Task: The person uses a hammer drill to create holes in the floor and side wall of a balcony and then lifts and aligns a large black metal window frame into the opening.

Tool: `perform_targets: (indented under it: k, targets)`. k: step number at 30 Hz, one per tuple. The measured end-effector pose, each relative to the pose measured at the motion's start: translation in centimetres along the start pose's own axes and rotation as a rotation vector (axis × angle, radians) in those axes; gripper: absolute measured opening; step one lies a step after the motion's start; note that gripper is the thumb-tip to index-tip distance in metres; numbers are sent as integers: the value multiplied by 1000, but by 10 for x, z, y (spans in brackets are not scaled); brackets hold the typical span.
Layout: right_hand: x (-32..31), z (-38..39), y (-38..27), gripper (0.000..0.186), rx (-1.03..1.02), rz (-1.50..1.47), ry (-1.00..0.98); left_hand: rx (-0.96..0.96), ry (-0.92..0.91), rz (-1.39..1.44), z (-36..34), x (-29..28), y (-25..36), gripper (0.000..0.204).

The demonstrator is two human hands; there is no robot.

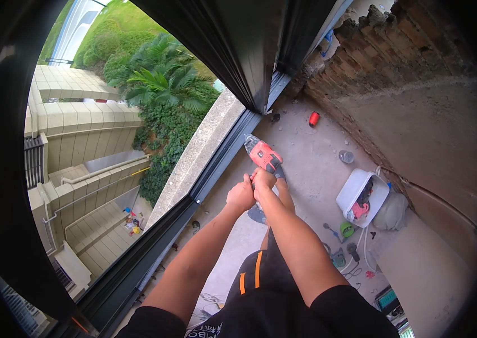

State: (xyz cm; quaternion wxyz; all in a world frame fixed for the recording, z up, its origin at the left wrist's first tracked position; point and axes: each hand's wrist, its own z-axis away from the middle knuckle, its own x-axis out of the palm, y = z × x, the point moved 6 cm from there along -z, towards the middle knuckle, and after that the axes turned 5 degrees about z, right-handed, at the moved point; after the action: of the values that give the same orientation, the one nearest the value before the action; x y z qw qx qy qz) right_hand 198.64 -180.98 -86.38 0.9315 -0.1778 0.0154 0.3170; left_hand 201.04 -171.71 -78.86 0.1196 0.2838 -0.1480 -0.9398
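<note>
My right hand (264, 181) is closed at the grip end of what looks like a red and grey power drill (264, 155). My left hand (240, 195) is closed too, pressed against the right one around a bit of red. Just what its fingers hold is partly hidden. Both arms stretch straight out ahead. From my hands the drill extends forward, its grey tip beside the lower rail of the dark metal window frame (224, 147). Whether the tip touches the rail I cannot tell. My legs and feet are partly covered by my arms.
On the dusty floor lie a red cylinder (314, 119) and a clear cup (346, 156). To the right stands a white bin (342, 197) of tools, beside a plastic bag (391, 212), a green roll (347, 229) and loose cables. A broken brick wall (384, 56) rises behind.
</note>
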Motion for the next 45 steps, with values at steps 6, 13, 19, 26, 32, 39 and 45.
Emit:
perform_targets:
  k: [6,13,19,26,32,39,45]
  targets:
    - [0,1,-3,15,4,26,-28,11,11,3,-3,0,-2,51]
    - [4,-4,0,14,-8,-4,-20,26,10,-15,-2,-8,3,52]
    - [2,-13,5,16,-5,2,-10,-22,-45,-34,-1,-5,5,54]
    - [1,-15,4,15,-15,12,-22,-12,-40,-27,-5,1,2,62]
    - [2,-11,2,16,6,6,6,-31,-58,-21,-6,-1,2,61]
    - [2,-2,-7,16,5,41,-23,24,-28,5,-10,1,0,61]
    - [1,-9,-3,20,-6,57,-29,60,2,-9,-13,8,-2,62]
